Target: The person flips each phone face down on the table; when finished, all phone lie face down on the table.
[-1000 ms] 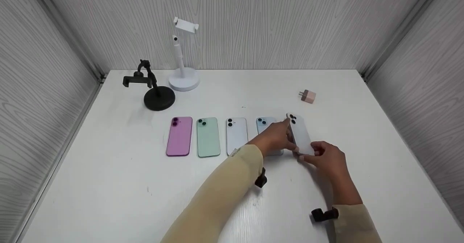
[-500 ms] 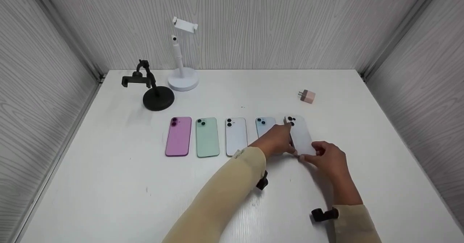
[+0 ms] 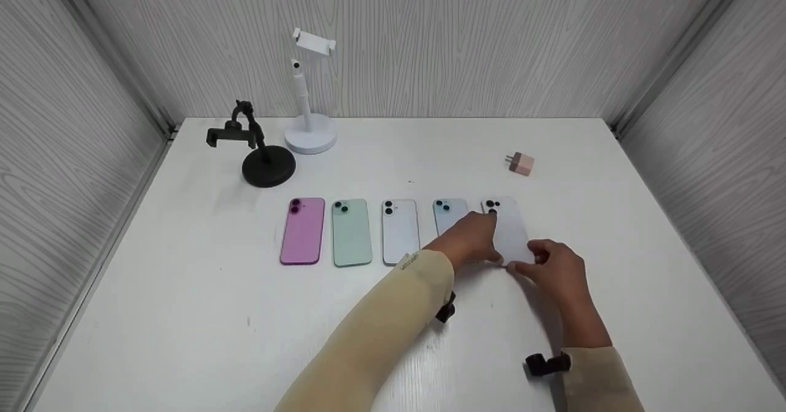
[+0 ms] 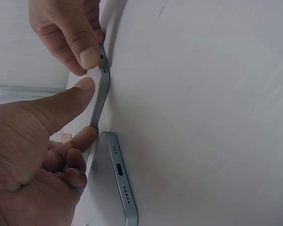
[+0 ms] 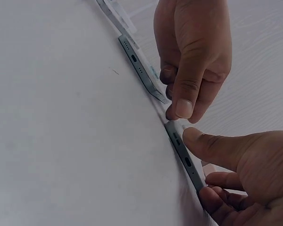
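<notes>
A white smartphone (image 3: 511, 234) with a cluster of camera lenses lies back up at the right end of a row of phones. My left hand (image 3: 471, 237) grips its left edge, index finger near the lenses and thumb at the near-left corner. At the near-right corner, my right hand (image 3: 557, 271) pinches the phone between thumb and curled fingers. The right wrist view shows the bottom edge of this white phone (image 5: 186, 157) against the table, between both hands. A light blue phone (image 3: 450, 210) sits just left of it, partly hidden by my left hand.
Further left in the row are a second white phone (image 3: 400, 231), a green phone (image 3: 352, 233) and a pink phone (image 3: 303, 231). A black phone stand (image 3: 268, 166) and a white phone stand (image 3: 311, 134) stand at back left. A pink charger plug (image 3: 522, 164) lies behind.
The white phone, tilted up off the table a second ago, has been lowered flat and its top end shifted slightly left. My left hand came down with it; the right hand stayed nearly still.
</notes>
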Tool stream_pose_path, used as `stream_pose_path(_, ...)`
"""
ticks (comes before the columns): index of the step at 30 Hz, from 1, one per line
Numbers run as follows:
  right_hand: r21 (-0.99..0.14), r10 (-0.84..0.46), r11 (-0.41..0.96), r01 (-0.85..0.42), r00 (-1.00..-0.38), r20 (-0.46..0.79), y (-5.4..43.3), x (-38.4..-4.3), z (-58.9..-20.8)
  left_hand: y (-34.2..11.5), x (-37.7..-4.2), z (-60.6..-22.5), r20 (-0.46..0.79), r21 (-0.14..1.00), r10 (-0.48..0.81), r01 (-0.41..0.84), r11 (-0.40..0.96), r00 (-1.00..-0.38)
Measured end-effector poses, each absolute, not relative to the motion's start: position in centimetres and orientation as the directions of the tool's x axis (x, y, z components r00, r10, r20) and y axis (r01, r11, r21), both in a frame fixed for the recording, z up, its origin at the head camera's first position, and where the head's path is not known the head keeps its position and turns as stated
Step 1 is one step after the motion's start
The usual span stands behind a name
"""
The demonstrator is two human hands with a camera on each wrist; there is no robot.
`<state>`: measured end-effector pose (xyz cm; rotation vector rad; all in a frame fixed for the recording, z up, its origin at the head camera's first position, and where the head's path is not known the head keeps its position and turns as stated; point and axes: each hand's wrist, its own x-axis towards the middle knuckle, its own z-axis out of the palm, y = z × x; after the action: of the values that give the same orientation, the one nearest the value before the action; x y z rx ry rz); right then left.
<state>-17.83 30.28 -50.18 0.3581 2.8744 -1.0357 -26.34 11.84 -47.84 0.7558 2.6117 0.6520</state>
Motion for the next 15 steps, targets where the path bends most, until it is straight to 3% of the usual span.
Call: stream_pose_path(15, -0.593, 0.189, 0.773, 0.225, -0.974, -0.124, 29.89, -17.80, -50.08, 11.06, -25.57, -48.09, -0.146, 0.548, 0.588, 0.430, 0.718, -0.796)
